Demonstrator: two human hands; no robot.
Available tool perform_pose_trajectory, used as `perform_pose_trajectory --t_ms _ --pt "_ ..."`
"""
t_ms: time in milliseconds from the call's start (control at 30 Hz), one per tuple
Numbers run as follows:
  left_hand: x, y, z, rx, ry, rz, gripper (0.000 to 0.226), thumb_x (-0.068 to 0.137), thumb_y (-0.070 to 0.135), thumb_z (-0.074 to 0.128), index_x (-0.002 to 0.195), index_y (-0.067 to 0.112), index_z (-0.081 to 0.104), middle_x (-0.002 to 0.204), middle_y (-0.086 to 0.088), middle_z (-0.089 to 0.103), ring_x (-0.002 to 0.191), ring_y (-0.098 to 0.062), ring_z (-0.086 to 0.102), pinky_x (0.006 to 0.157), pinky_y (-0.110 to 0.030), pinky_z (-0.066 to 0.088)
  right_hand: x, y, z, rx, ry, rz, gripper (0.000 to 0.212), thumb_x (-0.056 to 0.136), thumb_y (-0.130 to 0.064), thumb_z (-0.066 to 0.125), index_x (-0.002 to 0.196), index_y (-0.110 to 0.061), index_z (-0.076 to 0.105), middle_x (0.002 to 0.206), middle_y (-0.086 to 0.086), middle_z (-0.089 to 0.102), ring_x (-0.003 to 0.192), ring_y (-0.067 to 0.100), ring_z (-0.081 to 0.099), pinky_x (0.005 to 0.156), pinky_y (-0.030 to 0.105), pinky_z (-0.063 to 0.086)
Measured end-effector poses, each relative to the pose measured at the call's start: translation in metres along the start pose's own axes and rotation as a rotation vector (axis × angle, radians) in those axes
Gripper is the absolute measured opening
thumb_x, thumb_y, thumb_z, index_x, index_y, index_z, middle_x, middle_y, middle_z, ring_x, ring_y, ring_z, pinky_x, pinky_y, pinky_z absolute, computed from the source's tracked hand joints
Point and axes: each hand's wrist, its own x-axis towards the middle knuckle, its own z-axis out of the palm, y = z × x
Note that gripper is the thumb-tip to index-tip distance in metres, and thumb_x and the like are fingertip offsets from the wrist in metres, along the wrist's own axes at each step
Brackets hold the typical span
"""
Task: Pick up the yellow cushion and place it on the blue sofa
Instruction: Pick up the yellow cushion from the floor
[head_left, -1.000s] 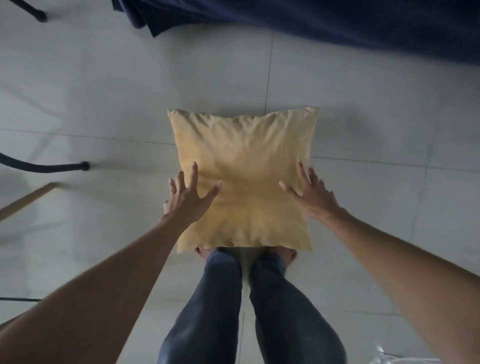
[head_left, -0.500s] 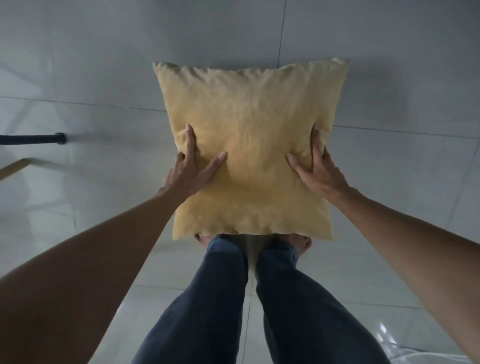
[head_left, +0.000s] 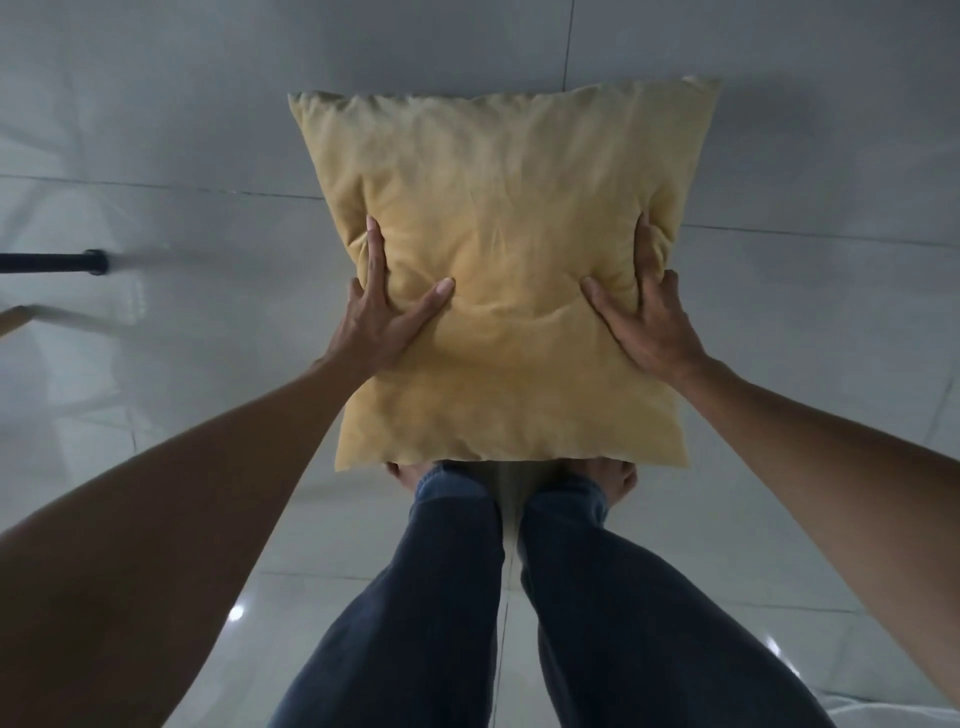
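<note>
- Nearest us, our legs in dark blue denim jeans (head_left: 452, 597) stand on the glossy pale tiled floor (head_left: 156, 156).
- Our left hand (head_left: 382, 317) and right hand (head_left: 647, 322) each grasp a side of the square, soft, wrinkled yellow fabric cushion (head_left: 498, 218), thumbs denting its front.
- The cushion sits just past our feet, flat face toward us, slightly longer axis running away from us.
- A black metal leg (head_left: 52, 261) lies far left.

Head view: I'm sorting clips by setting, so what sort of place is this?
Probably a room in a home: glossy pale tiled floor, a soft yellow cushion held by both hands, and the person's bare feet. No sofa is in view.
</note>
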Motion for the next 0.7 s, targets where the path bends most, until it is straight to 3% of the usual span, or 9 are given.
perform_pose_trajectory --t_ms 100,233,333,567,700 --pt "-0.014 0.011 -0.005 -0.044 -0.017 0.005 0.127 0.075 0.094 0.058 0.164 0.045 -0.019 0.176 0.013 0.000 0.155 -0.029 0.023 0.121 -0.050 0.026 -0.013 -0.009 -0.012 0.051 -0.046 0.018 0.103 0.083 -0.091 0.045 0.161 -0.058 -0.015 0.163 0.017 0.029 0.145 0.043 0.041 0.117 0.061 0.031" --pt "-0.043 0.037 -0.019 -0.135 0.005 -0.053 0.130 0.068 0.098 0.059 0.164 0.048 -0.014 0.174 -0.001 0.017 0.155 -0.027 0.027 0.121 -0.047 0.029 -0.044 -0.036 -0.028 0.130 -0.038 0.016 0.097 0.087 -0.088 0.044 0.162 -0.058 -0.012 0.160 0.017 0.031 0.144 0.041 0.041 0.116 0.058 0.031" --pt "-0.065 0.059 -0.033 -0.155 0.033 -0.074 0.131 0.065 0.101 0.058 0.164 0.049 -0.011 0.172 -0.002 0.024 0.155 -0.027 0.028 0.120 -0.049 0.031 -0.069 -0.058 -0.046 0.153 -0.041 0.019 0.100 0.084 -0.091 0.044 0.161 -0.059 -0.011 0.162 0.012 0.029 0.147 0.039 0.040 0.118 0.055 0.030" --pt "-0.127 0.106 -0.081 -0.176 0.071 -0.082 0.127 0.066 0.100 0.058 0.163 0.053 -0.009 0.172 -0.007 0.018 0.154 -0.030 0.029 0.118 -0.052 0.030 -0.135 -0.110 -0.098 0.120 -0.056 0.033 0.109 0.080 -0.094 0.047 0.156 -0.061 -0.024 0.166 0.013 0.024 0.147 0.040 0.042 0.119 0.059 0.033" --pt "-0.165 0.140 -0.117 -0.181 0.094 -0.021 0.134 0.062 0.103 0.054 0.166 0.045 -0.007 0.174 0.007 0.012 0.156 -0.026 0.020 0.120 -0.050 0.026 -0.179 -0.142 -0.131 0.109 -0.032 0.013 0.102 0.077 -0.098 0.044 0.142 -0.072 -0.030 0.168 0.013 0.021 0.147 0.040 0.043 0.118 0.058 0.035"
